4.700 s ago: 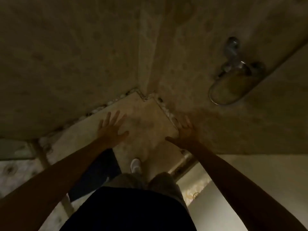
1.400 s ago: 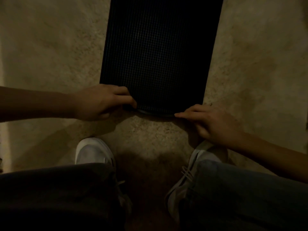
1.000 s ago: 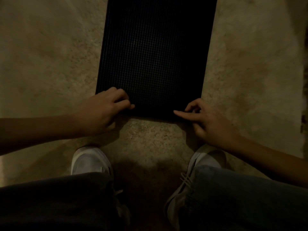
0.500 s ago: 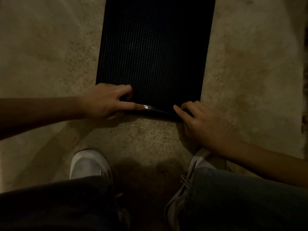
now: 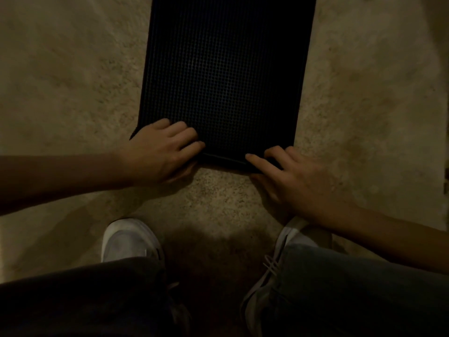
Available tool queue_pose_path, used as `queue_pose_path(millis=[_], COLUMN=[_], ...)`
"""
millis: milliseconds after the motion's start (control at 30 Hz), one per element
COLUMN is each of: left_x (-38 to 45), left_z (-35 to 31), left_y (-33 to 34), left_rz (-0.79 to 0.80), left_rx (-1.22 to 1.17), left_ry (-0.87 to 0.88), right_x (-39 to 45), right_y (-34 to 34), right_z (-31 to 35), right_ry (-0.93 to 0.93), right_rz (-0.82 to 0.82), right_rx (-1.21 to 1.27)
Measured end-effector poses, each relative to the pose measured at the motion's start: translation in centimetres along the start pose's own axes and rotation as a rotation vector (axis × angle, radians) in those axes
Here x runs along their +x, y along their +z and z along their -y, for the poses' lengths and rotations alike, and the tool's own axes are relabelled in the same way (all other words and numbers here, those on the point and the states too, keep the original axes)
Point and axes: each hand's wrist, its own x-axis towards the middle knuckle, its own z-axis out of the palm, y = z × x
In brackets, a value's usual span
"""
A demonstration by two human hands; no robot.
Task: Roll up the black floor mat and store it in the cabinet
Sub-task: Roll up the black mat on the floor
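Observation:
The black floor mat (image 5: 223, 76), with a fine grid texture, lies flat on the speckled stone floor and runs out of the top of the view. My left hand (image 5: 160, 152) grips its near left corner, fingers curled on top and thumb below the edge. My right hand (image 5: 296, 181) holds the near right corner the same way. The near edge between my hands is lifted slightly off the floor. No cabinet is in view.
My two white shoes (image 5: 128, 242) stand on the floor just behind the mat's near edge, with my knees below them in the view. Bare beige floor (image 5: 73, 81) spreads on both sides of the mat. The light is dim.
Since half a second ago both hands have closed more fully over the mat's near corners, and the near edge stays raised. Earlier still I faced a wall and a sink.

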Motion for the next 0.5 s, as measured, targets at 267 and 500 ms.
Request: queue_pose_path(millis=[267,500], left_x=[0.3,1.1], left_z=[-0.6,0.6], left_y=[1.1,0.1], left_rz=[0.048,0.024], left_rx=[0.012,-0.086], left_ry=[-0.123,-0.089], right_x=[0.4,2.1], right_y=[0.3,0.7], right_z=[-0.4,-4.6], right_ry=[0.012,-0.112], right_rz=[-0.012,-0.060], right_rx=[0.065,0.282])
